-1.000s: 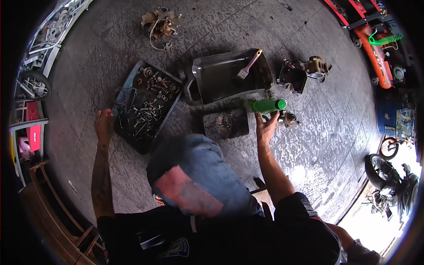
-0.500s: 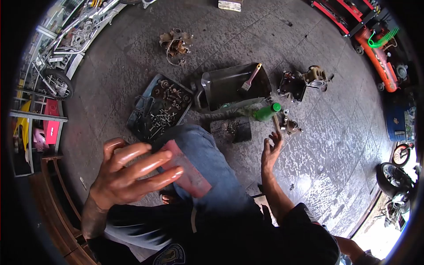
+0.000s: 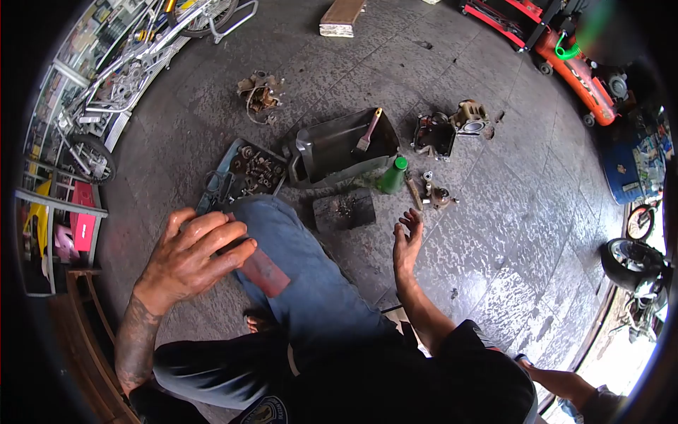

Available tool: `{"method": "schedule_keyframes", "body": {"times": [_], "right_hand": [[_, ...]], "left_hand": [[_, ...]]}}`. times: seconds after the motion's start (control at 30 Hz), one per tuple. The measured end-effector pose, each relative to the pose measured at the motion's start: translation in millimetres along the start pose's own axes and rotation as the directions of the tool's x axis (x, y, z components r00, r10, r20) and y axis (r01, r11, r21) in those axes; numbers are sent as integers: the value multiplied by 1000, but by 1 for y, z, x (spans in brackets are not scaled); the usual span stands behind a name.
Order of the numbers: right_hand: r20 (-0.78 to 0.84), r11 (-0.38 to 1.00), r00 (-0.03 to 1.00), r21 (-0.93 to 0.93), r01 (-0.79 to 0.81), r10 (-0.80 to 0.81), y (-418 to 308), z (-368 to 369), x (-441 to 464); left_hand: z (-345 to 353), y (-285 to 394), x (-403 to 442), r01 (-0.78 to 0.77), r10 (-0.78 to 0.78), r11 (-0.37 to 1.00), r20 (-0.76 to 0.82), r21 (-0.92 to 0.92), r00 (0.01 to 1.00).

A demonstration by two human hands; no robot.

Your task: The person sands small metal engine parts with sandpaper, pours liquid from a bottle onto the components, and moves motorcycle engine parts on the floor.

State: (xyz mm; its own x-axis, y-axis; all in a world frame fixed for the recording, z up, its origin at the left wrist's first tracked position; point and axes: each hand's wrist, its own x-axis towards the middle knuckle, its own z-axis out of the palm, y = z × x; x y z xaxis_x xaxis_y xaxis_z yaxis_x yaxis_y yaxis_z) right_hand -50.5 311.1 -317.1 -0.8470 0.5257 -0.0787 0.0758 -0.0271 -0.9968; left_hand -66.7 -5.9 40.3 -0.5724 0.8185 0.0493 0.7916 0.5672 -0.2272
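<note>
My left hand (image 3: 194, 258) is raised over my knee, fingers curled and a little apart, holding nothing visible. My right hand (image 3: 408, 240) hangs above the floor with fingers loosely bent and nothing in it. Just beyond its fingertips stand a green bottle (image 3: 392, 178) and a small metal part (image 3: 439, 196). A dark block (image 3: 344, 210) lies between my knee and the bottle. Behind it is a cut-open black container (image 3: 342, 141) with a paintbrush (image 3: 369, 131) leaning inside. Partly hidden by my knee, a tray (image 3: 229, 159) holds springs and other small parts.
Engine parts lie on the floor at the back left (image 3: 261, 94) and right (image 3: 452, 128). A wooden block (image 3: 342, 18) is farther back. Motorcycle frames and shelves line the left; a red cylinder (image 3: 579, 81), blue drum (image 3: 621, 173) and motorcycle (image 3: 632, 272) stand right. Another person's leg (image 3: 561, 383) shows lower right.
My right hand has let go of the green bottle, which now stands upright on the floor. My left hand has come up from beside the tray to over my knee, its fingers now more curled.
</note>
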Motion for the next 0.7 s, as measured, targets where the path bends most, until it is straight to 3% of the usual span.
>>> {"method": "schedule_keyframes", "body": {"times": [0.23, 0.3, 0.37, 0.43, 0.47, 0.5, 0.53, 0.57, 0.6, 0.7], "right_hand": [[26, 991, 1000, 134, -10, 6, 0, -5, -4], [36, 988, 999, 153, -22, 16, -6, -9, -5], [24, 984, 1000, 175, -11, 7, -15, -8, -10], [61, 997, 998, 67, -27, 23, -15, -12, -11], [74, 998, 997, 65, -20, 15, -11, -10, -8], [215, 988, 971, 80, -129, 109, -3, -6, -4], [349, 968, 916, 77, -239, 198, 2, -4, -1], [357, 980, 924, 88, -180, 138, -4, 9, -2], [373, 964, 912, 127, -233, 171, 0, 25, 5], [344, 929, 895, 129, -346, 285, 17, 86, 45]], "left_hand": [[-32, 7, -8, 71, -67, 997, -114, 30, 991], [-50, -8, -26, 243, -246, 969, -112, -36, 963], [-56, -21, -56, 487, -499, 866, -158, -112, 852], [-50, -35, -91, 678, -691, 721, -210, -142, 692], [-41, -49, -117, 734, -771, 636, -164, -239, 615], [-34, -56, -134, 765, -862, 485, -85, -425, 500], [-24, -63, -157, 779, -893, 414, -46, -470, 447], [-12, -70, -181, 788, -918, 342, -2, -512, 396], [2, -75, -205, 787, -919, 340, -3, -515, 395], [51, -60, -249, 615, -962, 66, 112, -786, 247]]}}
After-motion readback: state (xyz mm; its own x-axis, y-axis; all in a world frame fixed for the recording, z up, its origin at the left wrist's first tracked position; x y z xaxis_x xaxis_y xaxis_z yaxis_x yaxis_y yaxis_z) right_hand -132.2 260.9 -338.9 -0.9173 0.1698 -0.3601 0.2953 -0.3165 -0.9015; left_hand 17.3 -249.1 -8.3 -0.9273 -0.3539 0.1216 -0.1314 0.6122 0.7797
